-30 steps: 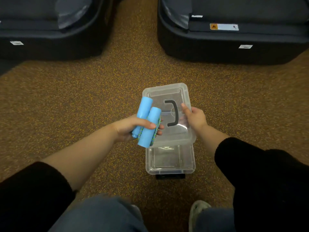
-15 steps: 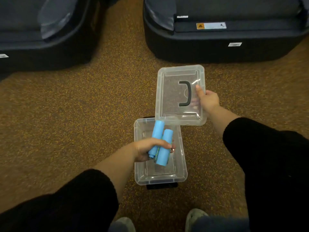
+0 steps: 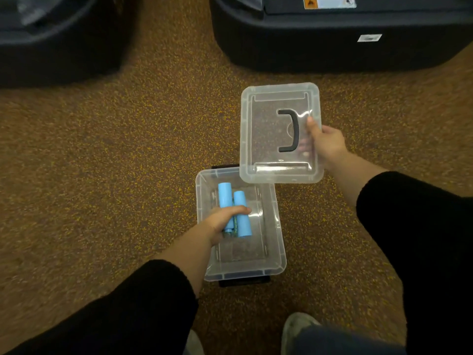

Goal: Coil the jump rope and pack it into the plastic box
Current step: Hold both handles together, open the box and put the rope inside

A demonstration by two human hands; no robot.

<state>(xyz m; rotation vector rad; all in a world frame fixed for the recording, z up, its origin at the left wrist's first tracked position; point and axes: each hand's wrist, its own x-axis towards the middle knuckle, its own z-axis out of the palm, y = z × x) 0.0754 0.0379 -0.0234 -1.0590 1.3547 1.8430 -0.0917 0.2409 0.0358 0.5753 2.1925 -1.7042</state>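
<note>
At the near edge, 2 black sleeves frame the view, with a grey shoe point(image 3: 297, 326) on the speckled brown carpet point(image 3: 102, 175) between them. The left forearm reaches forward from its sleeve over the near-left corner of the clear plastic box point(image 3: 277, 254), which sits open on the carpet with dark latches showing at its near and far ends. The left hand point(image 3: 221, 222) is inside the box, fingers curled shut around the jump rope point(image 3: 234, 211): its 2 blue handles lie side by side, pointing away from the person, with a bit of greenish coiled cord showing between them at their near ends. The thumb crosses over both handles about midway, so their far halves stick out past the grip. The bundle sits in the left half of the box; whether it touches the floor of the box cannot be told.

Farther out, the right hand point(image 3: 329, 144) holds the clear lid point(image 3: 261, 139) by its right edge, thumb on top and fingers beneath, pinched closed. The lid, with a black handle point(image 3: 294, 130), hovers flat, its near edge overlapping the box's far-right corner. Beyond stand 2 large black containers point(image 3: 332, 42).
</note>
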